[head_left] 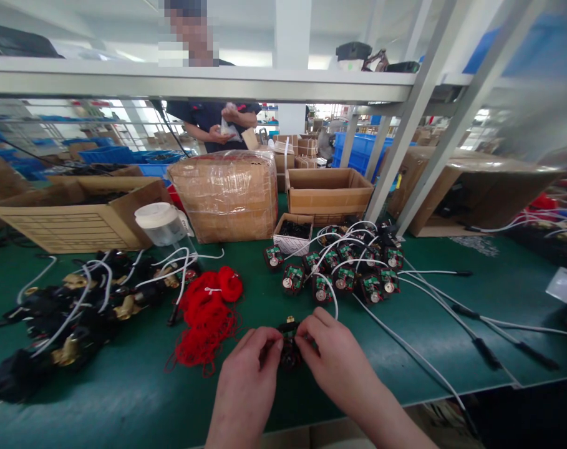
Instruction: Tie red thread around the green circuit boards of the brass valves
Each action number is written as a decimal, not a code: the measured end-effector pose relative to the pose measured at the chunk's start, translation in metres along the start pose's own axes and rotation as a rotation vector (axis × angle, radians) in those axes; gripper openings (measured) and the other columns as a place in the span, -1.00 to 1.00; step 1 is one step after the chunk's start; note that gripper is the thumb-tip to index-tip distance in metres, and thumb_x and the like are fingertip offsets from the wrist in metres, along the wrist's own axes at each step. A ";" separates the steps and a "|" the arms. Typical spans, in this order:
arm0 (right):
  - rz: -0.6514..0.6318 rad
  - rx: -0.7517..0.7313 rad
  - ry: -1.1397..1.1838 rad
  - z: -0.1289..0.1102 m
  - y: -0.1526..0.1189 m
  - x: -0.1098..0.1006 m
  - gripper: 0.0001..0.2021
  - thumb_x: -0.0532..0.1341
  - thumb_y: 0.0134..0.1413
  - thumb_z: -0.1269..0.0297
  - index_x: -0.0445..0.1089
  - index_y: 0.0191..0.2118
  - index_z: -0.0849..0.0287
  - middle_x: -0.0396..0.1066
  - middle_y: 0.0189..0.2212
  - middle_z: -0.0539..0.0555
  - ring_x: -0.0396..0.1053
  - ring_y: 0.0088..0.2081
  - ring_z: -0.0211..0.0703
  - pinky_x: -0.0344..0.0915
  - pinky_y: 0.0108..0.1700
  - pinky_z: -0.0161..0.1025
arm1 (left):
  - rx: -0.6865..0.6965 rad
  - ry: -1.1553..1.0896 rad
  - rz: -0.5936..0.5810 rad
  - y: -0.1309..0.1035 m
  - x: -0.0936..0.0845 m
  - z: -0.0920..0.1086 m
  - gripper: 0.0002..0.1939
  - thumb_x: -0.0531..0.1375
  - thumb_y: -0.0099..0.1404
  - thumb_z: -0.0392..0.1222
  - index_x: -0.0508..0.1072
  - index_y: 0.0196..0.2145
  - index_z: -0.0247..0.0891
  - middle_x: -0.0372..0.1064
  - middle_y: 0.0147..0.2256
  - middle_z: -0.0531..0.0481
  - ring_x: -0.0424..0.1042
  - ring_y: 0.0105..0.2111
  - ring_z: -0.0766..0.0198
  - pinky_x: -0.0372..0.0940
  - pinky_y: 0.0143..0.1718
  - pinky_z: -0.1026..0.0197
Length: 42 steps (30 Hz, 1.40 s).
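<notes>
The site is an assembly workshop. Indicators: a green table [138,390] carrying grouped circuit modules [344,279] with white cables [433,272]; cartons [227,202] and blue crates [110,154]; a metal rack [194,82]; a co-worker [192,112] standing beyond the rack.

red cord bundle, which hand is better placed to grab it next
Probably the left hand: it is nearer the red cord bundle, while the right hand is on the far side of the small black part.
</notes>
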State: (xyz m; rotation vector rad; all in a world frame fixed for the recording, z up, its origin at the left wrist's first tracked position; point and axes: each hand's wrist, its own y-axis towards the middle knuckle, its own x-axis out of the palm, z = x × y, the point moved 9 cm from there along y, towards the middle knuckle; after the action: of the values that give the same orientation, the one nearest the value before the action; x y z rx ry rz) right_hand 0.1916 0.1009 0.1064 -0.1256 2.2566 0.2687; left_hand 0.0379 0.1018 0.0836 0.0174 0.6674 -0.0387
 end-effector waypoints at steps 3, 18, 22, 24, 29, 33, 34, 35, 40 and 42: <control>0.006 -0.010 -0.007 0.000 0.001 0.000 -0.84 0.22 0.21 0.55 0.38 -0.34 0.14 0.31 -0.30 0.00 0.36 -0.32 -0.18 0.23 -0.29 -0.26 | -0.001 -0.020 0.001 0.005 -0.002 -0.002 -0.80 0.12 0.31 -0.09 0.55 -0.31 -0.08 0.51 -0.31 0.05 0.50 -0.28 0.16 0.33 -0.18 0.11; 0.138 -0.122 -0.215 -0.008 0.001 -0.001 -0.87 0.19 0.28 0.50 0.38 -0.30 0.16 0.31 -0.30 0.03 0.35 -0.32 -0.12 0.27 -0.26 -0.20 | 0.456 0.206 0.274 -0.002 -0.012 0.026 -0.76 0.12 0.42 -0.20 0.61 -0.26 -0.20 0.49 -0.34 -0.02 0.52 -0.35 0.20 0.45 -0.29 0.17; 0.174 -0.153 -0.268 -0.008 -0.002 0.002 -0.87 0.19 0.29 0.49 0.39 -0.30 0.15 0.31 -0.33 0.03 0.35 -0.34 -0.11 0.26 -0.28 -0.19 | 0.528 0.283 0.317 -0.006 -0.010 0.029 -0.72 0.07 0.46 -0.19 0.61 -0.21 -0.22 0.48 -0.34 -0.04 0.51 -0.36 0.18 0.46 -0.31 0.14; 0.182 -0.157 -0.274 -0.006 -0.003 0.005 -0.87 0.19 0.30 0.49 0.40 -0.28 0.15 0.32 -0.32 0.04 0.34 -0.33 -0.10 0.27 -0.27 -0.18 | 0.539 0.296 0.337 -0.007 -0.011 0.030 -0.72 0.07 0.47 -0.18 0.60 -0.20 -0.22 0.48 -0.35 -0.04 0.51 -0.37 0.19 0.46 -0.33 0.15; 0.179 -0.153 -0.270 -0.003 -0.005 0.009 -0.85 0.14 0.34 0.46 0.40 -0.26 0.15 0.32 -0.30 0.06 0.33 -0.29 -0.08 0.29 -0.22 -0.15 | 0.524 0.284 0.347 -0.005 -0.011 0.030 -0.75 0.11 0.45 -0.19 0.61 -0.21 -0.21 0.49 -0.34 -0.03 0.52 -0.35 0.19 0.46 -0.29 0.17; 0.152 -0.125 -0.257 -0.003 -0.002 0.010 -0.84 0.11 0.35 0.48 0.39 -0.25 0.15 0.33 -0.29 0.08 0.34 -0.27 -0.06 0.30 -0.20 -0.14 | 0.459 0.264 0.323 -0.002 -0.010 0.026 -0.77 0.13 0.43 -0.21 0.61 -0.21 -0.20 0.51 -0.30 -0.04 0.53 -0.32 0.20 0.46 -0.21 0.18; 0.155 -0.117 -0.239 -0.003 -0.002 0.010 -0.84 0.11 0.35 0.48 0.39 -0.25 0.15 0.32 -0.28 0.08 0.34 -0.27 -0.06 0.30 -0.20 -0.14 | 0.448 0.256 0.321 -0.002 -0.011 0.025 -0.77 0.13 0.43 -0.21 0.61 -0.21 -0.20 0.51 -0.30 -0.04 0.53 -0.32 0.21 0.46 -0.21 0.18; 0.160 -0.110 -0.213 -0.002 -0.001 0.009 -0.85 0.12 0.35 0.48 0.39 -0.24 0.15 0.32 -0.28 0.08 0.34 -0.27 -0.06 0.31 -0.20 -0.14 | 0.437 0.247 0.317 -0.001 -0.011 0.024 -0.77 0.13 0.43 -0.21 0.61 -0.21 -0.20 0.51 -0.29 -0.04 0.53 -0.31 0.21 0.46 -0.20 0.18; 0.166 -0.051 -0.042 0.006 0.001 0.007 -0.86 0.16 0.28 0.53 0.37 -0.22 0.14 0.32 -0.26 0.05 0.37 -0.26 -0.09 0.34 -0.19 -0.17 | 0.371 0.195 0.277 0.003 -0.012 0.019 -0.79 0.15 0.40 -0.19 0.61 -0.22 -0.19 0.52 -0.29 -0.03 0.55 -0.30 0.20 0.46 -0.19 0.16; 0.156 -0.014 0.028 0.011 0.001 0.006 -0.82 0.17 0.24 0.57 0.37 -0.18 0.13 0.32 -0.24 0.04 0.38 -0.25 -0.11 0.34 -0.19 -0.18 | 0.344 0.161 0.255 0.005 -0.012 0.018 -0.80 0.16 0.39 -0.18 0.61 -0.23 -0.18 0.53 -0.29 -0.02 0.55 -0.30 0.20 0.46 -0.18 0.18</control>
State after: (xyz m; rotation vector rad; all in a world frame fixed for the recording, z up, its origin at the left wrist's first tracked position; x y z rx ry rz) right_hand 0.1957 0.1046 0.0946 0.0399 2.2963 0.3681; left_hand 0.0397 0.1071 0.1049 0.4399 0.8086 0.0952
